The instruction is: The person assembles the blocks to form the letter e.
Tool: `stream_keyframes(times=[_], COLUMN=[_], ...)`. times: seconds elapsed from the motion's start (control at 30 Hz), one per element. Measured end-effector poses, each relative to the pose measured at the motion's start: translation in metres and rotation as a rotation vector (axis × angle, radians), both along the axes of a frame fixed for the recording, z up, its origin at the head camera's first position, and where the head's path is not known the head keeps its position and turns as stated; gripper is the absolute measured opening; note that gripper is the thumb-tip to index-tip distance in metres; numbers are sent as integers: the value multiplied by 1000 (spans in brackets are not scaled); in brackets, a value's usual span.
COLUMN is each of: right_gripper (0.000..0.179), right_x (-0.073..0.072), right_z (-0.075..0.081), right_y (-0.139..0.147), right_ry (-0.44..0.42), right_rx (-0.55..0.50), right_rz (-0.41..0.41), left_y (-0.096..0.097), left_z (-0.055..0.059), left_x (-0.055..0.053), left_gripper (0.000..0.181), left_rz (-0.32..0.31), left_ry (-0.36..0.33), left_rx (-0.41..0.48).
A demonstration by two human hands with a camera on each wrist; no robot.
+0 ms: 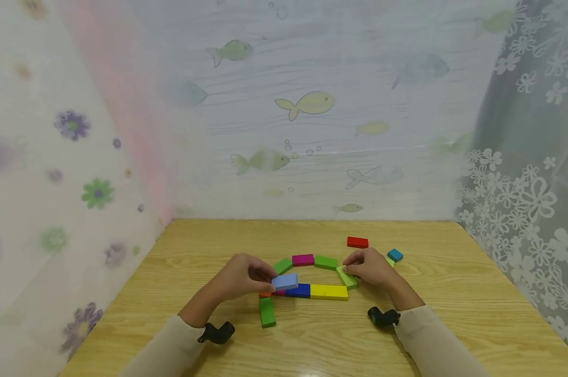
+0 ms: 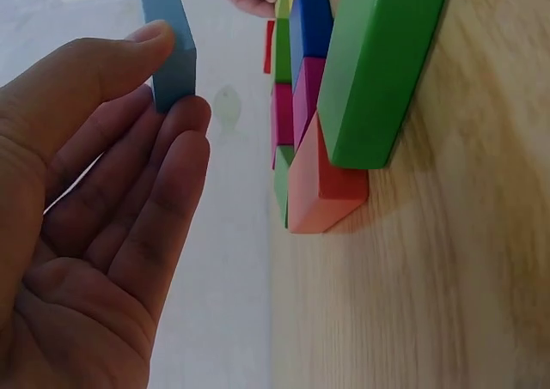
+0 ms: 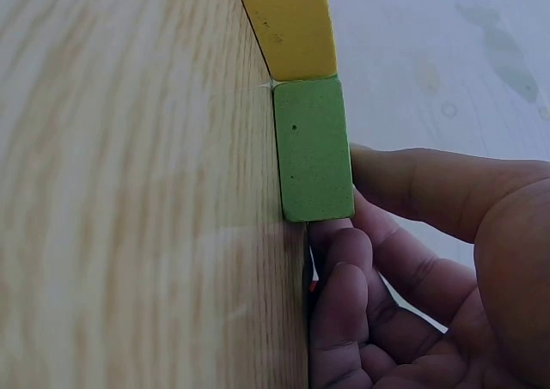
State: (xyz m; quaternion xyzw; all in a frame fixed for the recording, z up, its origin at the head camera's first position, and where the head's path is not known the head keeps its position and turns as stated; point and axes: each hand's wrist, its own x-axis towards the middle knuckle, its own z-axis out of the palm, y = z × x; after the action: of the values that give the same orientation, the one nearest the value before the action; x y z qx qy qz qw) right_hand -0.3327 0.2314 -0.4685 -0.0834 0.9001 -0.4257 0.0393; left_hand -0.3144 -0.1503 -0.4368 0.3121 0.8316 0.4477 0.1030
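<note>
"Light-blue block point(image 1: 285, 282), up off the table point(image 1: 321, 337), pinched at one end by the left hand point(image 1: 246, 275)!"

"Pinched how tightly?"

"Hard to tell; fingers parted just by the block's thickness, thumb on one side, fingertips opposite, the others loosely bent."

"And over at the right hand point(image 1: 371, 268)?"

"Thumb and fingers drawn in on a yellow-green block point(image 1: 347, 277), down on the wood, one end touching the yellow block point(image 1: 328, 292)."

"Heavy, that light-blue one?"

"Light, by the look. Probably stiff too, with no give under the thumb, and hardly fragile."

"Slippery?"

"Perhaps a touch, with faces so smooth. Best taken across the broad faces, nearer the middle for balance."

"Any good, holding just the end?"

"Handy around neighbours such as the dark-blue block point(image 1: 301, 290), but likely to pivot if knocked. Squeeze gently, and keep fingertips clear of the lower edge!"
</note>
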Motion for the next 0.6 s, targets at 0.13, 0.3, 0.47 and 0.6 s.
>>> stream_keyframes(times=[0.13,0.3,0.47,0.6], right_gripper=[17,17,17,17], right_x=[0,-1,0,0], right_z=[0,-1,-1,-1], right_y=[0,0,0,-1], right_ry=[-1,-2,-11,-12], right_rx=[-4,3,-2,-6], right_rz=[1,2,-6,-1], left_y=[1,1,3,4], left_z=[-1,-1,-4,-8], left_x=[6,14,18,21], left_gripper=[20,17,16,17], left_rz=[-31,-92,-163,-215], left_ry=[-24,-18,-10,10], left_rx=[-6,-14,-19,-37])
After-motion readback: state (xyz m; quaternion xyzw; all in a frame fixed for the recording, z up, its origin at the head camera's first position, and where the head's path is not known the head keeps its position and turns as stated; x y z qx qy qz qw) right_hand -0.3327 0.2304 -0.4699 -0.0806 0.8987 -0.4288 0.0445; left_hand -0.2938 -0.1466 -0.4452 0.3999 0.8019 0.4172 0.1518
